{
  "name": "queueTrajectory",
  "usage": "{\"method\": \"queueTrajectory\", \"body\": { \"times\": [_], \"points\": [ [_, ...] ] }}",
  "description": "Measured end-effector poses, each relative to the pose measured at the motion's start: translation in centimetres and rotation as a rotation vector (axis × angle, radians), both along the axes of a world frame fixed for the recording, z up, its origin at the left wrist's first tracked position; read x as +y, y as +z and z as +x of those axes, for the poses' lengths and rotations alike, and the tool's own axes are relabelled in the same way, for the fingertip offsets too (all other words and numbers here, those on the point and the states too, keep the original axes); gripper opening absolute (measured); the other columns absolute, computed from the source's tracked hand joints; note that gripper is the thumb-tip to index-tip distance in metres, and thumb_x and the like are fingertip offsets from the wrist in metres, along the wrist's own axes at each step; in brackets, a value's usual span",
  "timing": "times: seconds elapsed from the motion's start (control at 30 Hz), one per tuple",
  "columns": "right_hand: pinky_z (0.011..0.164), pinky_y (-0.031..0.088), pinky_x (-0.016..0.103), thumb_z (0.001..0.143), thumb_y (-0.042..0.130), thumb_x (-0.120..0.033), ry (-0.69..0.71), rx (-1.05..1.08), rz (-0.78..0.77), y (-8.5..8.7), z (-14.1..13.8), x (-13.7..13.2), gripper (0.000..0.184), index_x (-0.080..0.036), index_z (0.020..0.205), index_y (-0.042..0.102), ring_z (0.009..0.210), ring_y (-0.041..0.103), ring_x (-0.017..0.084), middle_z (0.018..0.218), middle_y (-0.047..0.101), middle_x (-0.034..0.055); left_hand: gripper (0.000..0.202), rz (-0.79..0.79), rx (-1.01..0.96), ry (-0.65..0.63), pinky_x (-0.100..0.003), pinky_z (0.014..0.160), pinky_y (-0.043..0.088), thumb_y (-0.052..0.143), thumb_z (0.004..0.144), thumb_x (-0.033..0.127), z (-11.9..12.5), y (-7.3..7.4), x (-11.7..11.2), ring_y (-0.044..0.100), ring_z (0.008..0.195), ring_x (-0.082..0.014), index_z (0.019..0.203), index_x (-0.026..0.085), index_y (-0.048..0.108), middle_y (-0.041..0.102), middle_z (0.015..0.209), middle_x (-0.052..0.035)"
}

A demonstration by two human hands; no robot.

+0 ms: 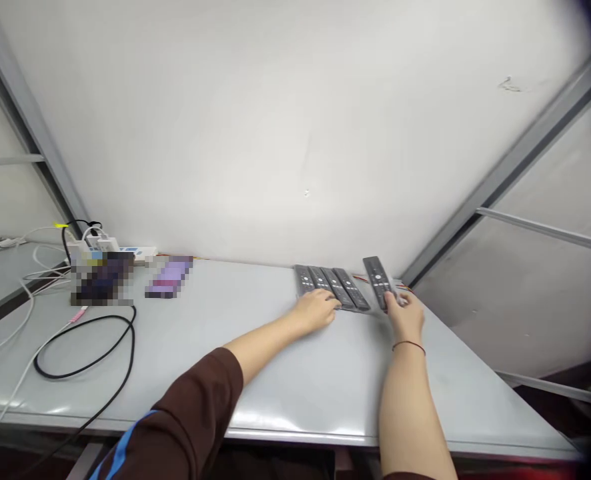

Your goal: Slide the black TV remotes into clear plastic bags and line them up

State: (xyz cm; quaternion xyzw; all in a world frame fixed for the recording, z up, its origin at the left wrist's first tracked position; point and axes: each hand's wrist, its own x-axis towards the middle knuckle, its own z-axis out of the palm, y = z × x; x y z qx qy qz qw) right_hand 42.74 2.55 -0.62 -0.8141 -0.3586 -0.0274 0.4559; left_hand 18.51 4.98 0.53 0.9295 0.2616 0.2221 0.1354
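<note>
Several dark remote controls [331, 287] lie side by side at the far right of a grey table [285, 380]. My left hand [316, 311] rests on the near ends of that row, fingers curled over them. My right hand [405, 315] is closed on one more remote control [378, 280], which sits just right of the row and angles away from me. A thin red band circles my right wrist. The fingertips of both hands are partly hidden.
A white wall rises behind the table. At the far left stand a power strip with plugs [100, 243], a blurred dark object [103, 279] and a purple object [168, 277]. A black cable [90, 347] loops on the table's left side. Grey metal frame bars [500, 180] slant at the right.
</note>
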Motion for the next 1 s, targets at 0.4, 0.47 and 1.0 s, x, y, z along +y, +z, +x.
{"method": "queueTrajectory", "body": {
  "times": [0.4,0.47,1.0],
  "points": [
    [0.08,0.044,0.037,0.08,0.047,-0.035,-0.052,-0.037,-0.226,-1.2,-2.2,1.5,0.04,-0.01,0.107,0.064,0.093,0.061,0.029,0.101,0.066,0.0197,0.045,0.11,0.202,0.052,-0.049,0.108,0.024,0.038,0.092,0.029,7.9,-2.2,-0.2,0.03,0.133,-0.025,0.134,0.013,0.041,0.04,0.142,-0.0113],
    [0.081,0.043,0.039,0.08,0.044,-0.035,-0.069,-0.039,-0.249,-1.4,-2.3,1.6,0.042,-0.01,0.108,0.064,0.093,0.06,0.029,0.1,0.066,0.0193,0.046,0.116,0.214,0.046,-0.048,0.109,0.024,0.038,0.092,0.03,7.8,-2.2,-0.1,0.03,0.133,-0.0245,0.134,0.013,0.041,0.039,0.143,-0.0107],
    [0.09,0.033,0.05,0.084,0.04,-0.029,-0.127,-0.389,0.044,1.8,-11.1,1.7,0.042,-0.012,0.12,0.051,0.117,0.037,0.037,0.123,0.047,0.0221,0.031,-0.011,0.041,0.419,-0.034,0.083,0.04,0.036,0.091,0.03,-11.8,-0.3,4.5,0.057,0.09,-0.0234,0.092,0.018,0.064,0.064,0.094,-0.0127]
  ]
}}
